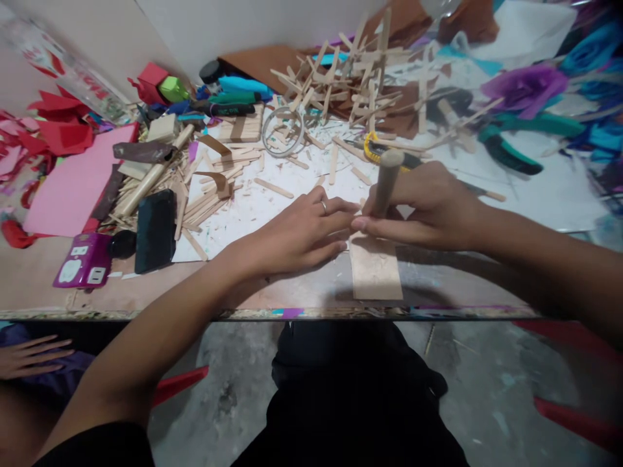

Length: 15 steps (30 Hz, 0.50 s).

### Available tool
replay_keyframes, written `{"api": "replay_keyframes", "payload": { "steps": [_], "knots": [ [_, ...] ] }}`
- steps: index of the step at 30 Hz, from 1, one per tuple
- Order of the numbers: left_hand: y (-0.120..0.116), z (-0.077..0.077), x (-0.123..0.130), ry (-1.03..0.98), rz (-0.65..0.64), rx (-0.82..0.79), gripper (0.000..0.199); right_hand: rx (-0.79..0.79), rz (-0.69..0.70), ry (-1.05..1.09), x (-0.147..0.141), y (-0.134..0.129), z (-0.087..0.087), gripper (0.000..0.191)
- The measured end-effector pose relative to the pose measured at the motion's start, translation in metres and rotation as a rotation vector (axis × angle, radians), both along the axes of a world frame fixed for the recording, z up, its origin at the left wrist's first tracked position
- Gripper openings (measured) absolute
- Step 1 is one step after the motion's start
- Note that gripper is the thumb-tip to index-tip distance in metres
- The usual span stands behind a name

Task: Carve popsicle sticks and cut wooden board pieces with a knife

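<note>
My right hand is wrapped round a thick round wooden rod, held nearly upright over the table. Its lower end is hidden by my fingers, so I cannot tell whether a tool tip is on it. Beneath that hand lies a small flat wooden board, reaching toward the table's front edge. From the left comes my left hand, a ring on one finger. Its fingers are stretched out, with the tips at the board's upper left side, close to the right thumb.
Loose craft sticks and a black phone lie left. Behind stands a heap of joined sticks, near a roll of clear tape. Green-handled pliers lie right. Another person's hand rests at lower left.
</note>
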State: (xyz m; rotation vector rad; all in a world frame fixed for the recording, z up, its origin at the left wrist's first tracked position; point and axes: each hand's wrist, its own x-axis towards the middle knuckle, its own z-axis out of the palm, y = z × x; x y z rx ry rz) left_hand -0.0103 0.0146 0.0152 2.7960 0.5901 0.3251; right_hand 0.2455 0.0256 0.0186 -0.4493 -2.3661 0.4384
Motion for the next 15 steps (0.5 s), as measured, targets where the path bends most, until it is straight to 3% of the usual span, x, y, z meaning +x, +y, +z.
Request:
{"api": "replay_keyframes", "payload": {
  "steps": [15],
  "knots": [
    [0.0023,-0.0008,0.0027,-0.021,-0.022,-0.042,0.023,-0.035,0.053,-0.044,-0.0004,0.0001,0.0026,0.025]
  ]
}}
